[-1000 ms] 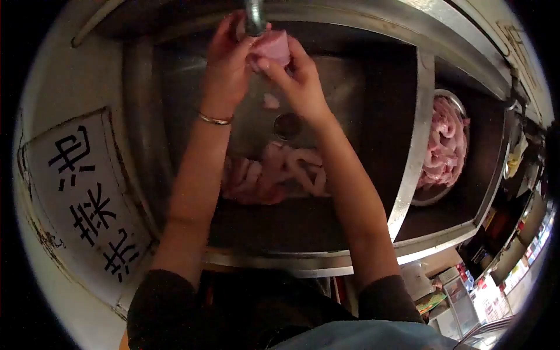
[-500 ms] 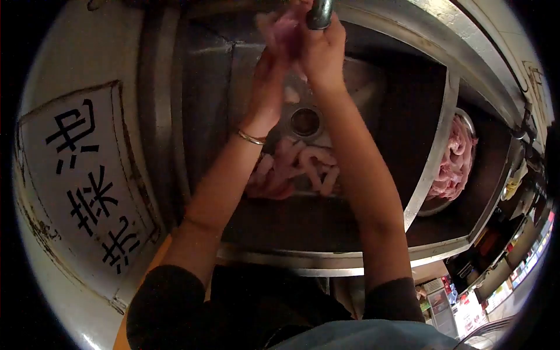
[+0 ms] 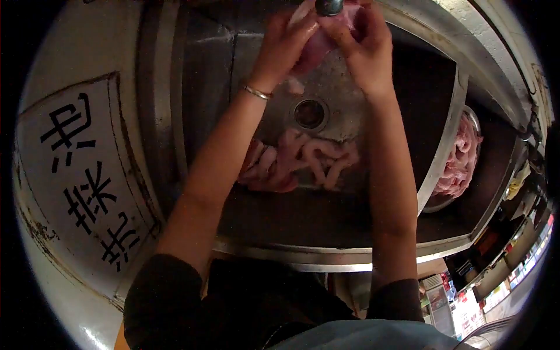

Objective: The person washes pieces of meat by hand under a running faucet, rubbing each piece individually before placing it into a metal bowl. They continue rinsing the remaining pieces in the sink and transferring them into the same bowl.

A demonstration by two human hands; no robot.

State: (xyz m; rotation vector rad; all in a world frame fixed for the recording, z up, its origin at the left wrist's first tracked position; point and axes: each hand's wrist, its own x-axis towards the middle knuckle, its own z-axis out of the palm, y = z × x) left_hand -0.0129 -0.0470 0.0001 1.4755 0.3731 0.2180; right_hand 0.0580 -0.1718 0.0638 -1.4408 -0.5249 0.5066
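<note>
My left hand [image 3: 286,46] and my right hand [image 3: 366,49] are closed around a pink piece of raw meat [image 3: 321,49] at the top of the view. They hold it directly under the metal tap [image 3: 328,7], one hand on each side. Its upper part runs out past the frame edge, and my fingers partly cover it. Below, long pale strips of raw meat [image 3: 326,153] lie on the sink floor near the drain [image 3: 309,114]. One small pale scrap [image 3: 295,86] rests just above the drain.
A metal divider [image 3: 446,140] separates this sink from a second basin on the right, where a round metal bowl [image 3: 431,205] holds a heap of raw meat [image 3: 462,157]. The sink's front rim [image 3: 326,256] runs below my forearms. A sign with black characters [image 3: 87,175] is on the left.
My hands have moved apart, the right one shifting right. The meat between them is now spread wider under the tap. The view has shifted slightly.
</note>
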